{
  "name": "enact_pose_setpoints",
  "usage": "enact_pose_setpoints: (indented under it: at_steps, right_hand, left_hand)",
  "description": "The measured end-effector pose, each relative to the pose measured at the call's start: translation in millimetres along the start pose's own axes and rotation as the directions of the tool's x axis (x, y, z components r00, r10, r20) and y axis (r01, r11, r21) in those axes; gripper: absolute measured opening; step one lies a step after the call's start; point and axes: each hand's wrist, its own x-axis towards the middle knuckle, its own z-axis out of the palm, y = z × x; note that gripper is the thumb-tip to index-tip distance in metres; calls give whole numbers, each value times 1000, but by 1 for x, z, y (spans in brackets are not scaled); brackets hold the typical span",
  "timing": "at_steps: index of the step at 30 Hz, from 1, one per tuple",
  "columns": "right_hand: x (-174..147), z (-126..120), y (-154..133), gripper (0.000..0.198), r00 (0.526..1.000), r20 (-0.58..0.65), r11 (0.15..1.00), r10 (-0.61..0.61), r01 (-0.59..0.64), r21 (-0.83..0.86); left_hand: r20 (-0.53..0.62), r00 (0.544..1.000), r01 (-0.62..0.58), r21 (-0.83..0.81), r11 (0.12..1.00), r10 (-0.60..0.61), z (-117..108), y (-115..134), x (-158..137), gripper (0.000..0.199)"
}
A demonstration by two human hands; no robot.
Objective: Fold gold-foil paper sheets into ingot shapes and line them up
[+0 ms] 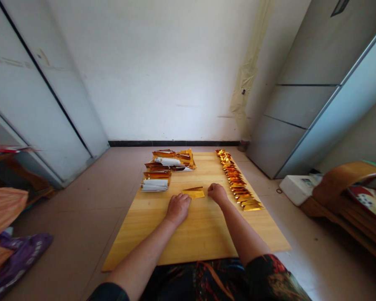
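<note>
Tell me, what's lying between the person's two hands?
A gold piece lies on the wooden table between the left hand and the right hand, as the head view shows.

two bare hands (178, 208), one loose gold foil piece (196, 194), over ten shiny gold foil packets (238, 184) in a row, one wooden table (207, 234)

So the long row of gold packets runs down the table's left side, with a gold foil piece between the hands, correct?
Not left: the head view shows the row of gold packets down the right side of the table. The gold foil piece is between left hand and right hand.
</note>
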Motion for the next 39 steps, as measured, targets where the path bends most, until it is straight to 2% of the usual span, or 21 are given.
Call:
enact_pose_setpoints:
  at_steps: [2, 4, 6, 8, 13, 17, 20, 24, 27, 39]
  right_hand:
    - [-3, 0, -6, 22, 996, -71, 994, -53, 59, 90]
    - [-7, 5, -17, 23, 981, -119, 964, -156, 178, 198]
    - [-8, 12, -30, 24, 969, -44, 929, -244, 246, 276]
    - [-7, 20, -40, 25, 964, 54, 930, -261, 236, 280]
    - [3, 33, -46, 18, 985, 88, 982, -146, 134, 135]
    - [10, 35, -43, 16, 985, 110, 986, -132, 118, 120]
    - [9, 34, -47, 14, 986, 132, 991, -105, 93, 95]
    - [5, 33, -57, 20, 992, 120, 999, -37, 35, 19]
    - [5, 33, -59, 22, 993, 119, 1000, -11, 9, 18]
    - [10, 37, -48, 17, 996, 70, 995, -60, 54, 84]
  left_hand:
    - [2, 1000, 8, -7, 1000, -8, -1, 1, 2, 27]
    - [5, 1000, 22, -15, 1000, -21, -3, 1, 4, 26]
    - [3, 999, 46, -34, 998, -46, -4, 2, 7, 26]
    - [-3, 997, 77, -61, 995, -77, -4, 2, 9, 24]
    - [-17, 980, 195, -131, 972, -199, -2, -3, 18, 21]
    - [-41, 911, 400, -158, 903, -411, -1, -10, 23, 16]
    - [-25, 871, 480, -156, 863, -490, 0, -12, 24, 17]
    - [-12, 851, 519, -145, 843, -526, 0, -10, 24, 15]
    - [-18, 852, 516, -143, 845, -523, 1, -9, 23, 13]
    - [-77, 861, 480, -207, 853, -503, 6, -12, 20, 20]
